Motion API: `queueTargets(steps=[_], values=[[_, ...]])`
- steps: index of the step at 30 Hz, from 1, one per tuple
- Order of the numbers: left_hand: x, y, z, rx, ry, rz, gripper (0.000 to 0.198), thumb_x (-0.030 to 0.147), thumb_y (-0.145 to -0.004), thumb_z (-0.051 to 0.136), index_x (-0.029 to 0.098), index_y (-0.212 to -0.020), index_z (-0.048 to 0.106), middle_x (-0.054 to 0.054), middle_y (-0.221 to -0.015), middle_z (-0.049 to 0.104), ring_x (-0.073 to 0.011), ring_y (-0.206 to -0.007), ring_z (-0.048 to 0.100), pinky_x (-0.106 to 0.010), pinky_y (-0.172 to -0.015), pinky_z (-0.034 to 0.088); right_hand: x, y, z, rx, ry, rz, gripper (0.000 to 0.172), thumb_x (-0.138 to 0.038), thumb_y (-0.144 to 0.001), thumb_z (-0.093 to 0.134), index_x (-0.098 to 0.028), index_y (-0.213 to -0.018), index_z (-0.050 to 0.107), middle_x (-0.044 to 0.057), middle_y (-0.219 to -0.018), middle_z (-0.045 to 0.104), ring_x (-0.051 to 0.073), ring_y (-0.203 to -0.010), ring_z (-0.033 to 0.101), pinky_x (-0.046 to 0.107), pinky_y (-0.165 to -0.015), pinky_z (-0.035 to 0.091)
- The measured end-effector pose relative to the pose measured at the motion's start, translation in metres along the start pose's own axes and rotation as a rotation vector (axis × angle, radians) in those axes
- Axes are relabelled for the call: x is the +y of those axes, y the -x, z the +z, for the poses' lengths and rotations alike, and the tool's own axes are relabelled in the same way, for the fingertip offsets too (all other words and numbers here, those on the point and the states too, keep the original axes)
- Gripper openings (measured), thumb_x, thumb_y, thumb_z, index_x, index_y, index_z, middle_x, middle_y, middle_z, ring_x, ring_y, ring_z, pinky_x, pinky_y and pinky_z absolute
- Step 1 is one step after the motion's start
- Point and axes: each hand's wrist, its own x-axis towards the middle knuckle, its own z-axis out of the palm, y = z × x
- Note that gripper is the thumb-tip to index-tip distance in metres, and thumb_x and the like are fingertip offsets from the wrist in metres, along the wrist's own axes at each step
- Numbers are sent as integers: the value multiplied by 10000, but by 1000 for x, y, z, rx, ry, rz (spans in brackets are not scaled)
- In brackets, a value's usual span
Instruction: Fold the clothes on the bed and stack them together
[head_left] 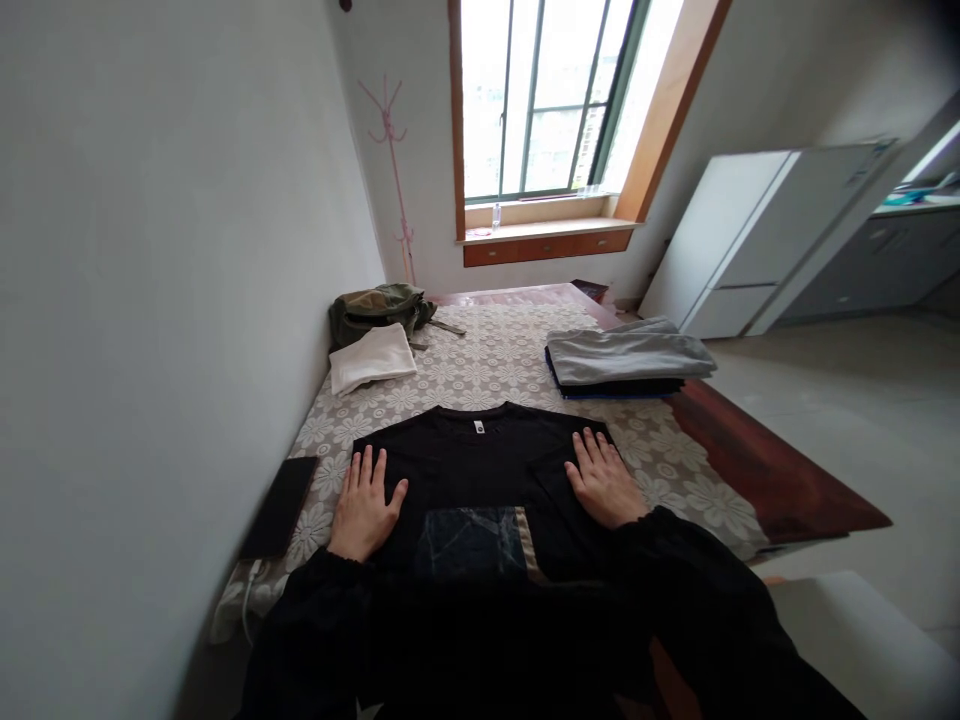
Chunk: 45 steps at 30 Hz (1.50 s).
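Note:
A black T-shirt (480, 470) lies spread on the table, its collar and small white label facing the far side. A dark printed panel with a tan strip shows on its front. My left hand (366, 508) rests flat on the shirt's left side near the sleeve, fingers extended. On the opposite side, my right hand (604, 480) presses flat near the right sleeve with its fingers spread. Neither hand grips anything. The lower part of the shirt merges with my dark sleeves and clothing, so its hem cannot be made out.
Folded clothes topped by a grey garment (630, 352) sit at the table's right. A folded white cloth (373, 358) lies before a green backpack (375, 310) at the far left. By the wall is a black tablet-like device (279, 508) with a white cable. Lace tablecloth (495, 350) covers the table.

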Motion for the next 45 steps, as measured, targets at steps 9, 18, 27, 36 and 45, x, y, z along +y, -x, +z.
queueTargets(steps=[9, 18, 27, 36, 45], values=[[-5, -21, 9, -11, 69, -50, 787, 641, -998, 388, 55, -1514, 484, -228, -1693, 322, -393, -1589, 239, -538, -1261, 272, -5, -19, -9, -215, 11, 123, 694, -420, -1052, 324, -20, -1617, 365, 258, -1686, 312, 401, -1567, 283, 551, -1251, 250], [-2, -33, 4, -31, 32, -103, 798, 636, -1012, 386, 72, -1574, 429, -275, -1680, 317, -404, -1574, 282, -542, -1243, 285, -1, -32, -2, -213, -15, 156, 735, -485, -1061, 300, -35, -1642, 310, 259, -1700, 277, 415, -1563, 274, 536, -1244, 241], [7, -10, 3, -6, -20, -79, 796, 613, -1026, 373, 70, -1607, 397, -274, -1667, 347, -406, -1561, 313, -531, -1237, 298, 0, -20, 8, -161, -22, 126, 754, -496, -1044, 277, -37, -1642, 303, 262, -1710, 243, 426, -1567, 254, 586, -1239, 230], [4, -7, 4, -10, -10, -85, 823, 661, -1016, 359, 103, -1621, 378, -248, -1687, 324, -390, -1576, 284, -532, -1244, 284, -4, -6, -4, -229, -67, 210, 818, -586, -1045, 261, -33, -1648, 277, 278, -1713, 221, 388, -1579, 252, 516, -1262, 213], [-1, -28, 1, -42, -10, -121, 848, 666, -1025, 318, 58, -1614, 377, -278, -1684, 305, -394, -1583, 264, -512, -1256, 263, 2, -22, -8, -256, -88, 276, 861, -625, -1036, 280, -20, -1649, 260, 290, -1705, 231, 399, -1587, 214, 530, -1260, 210]])
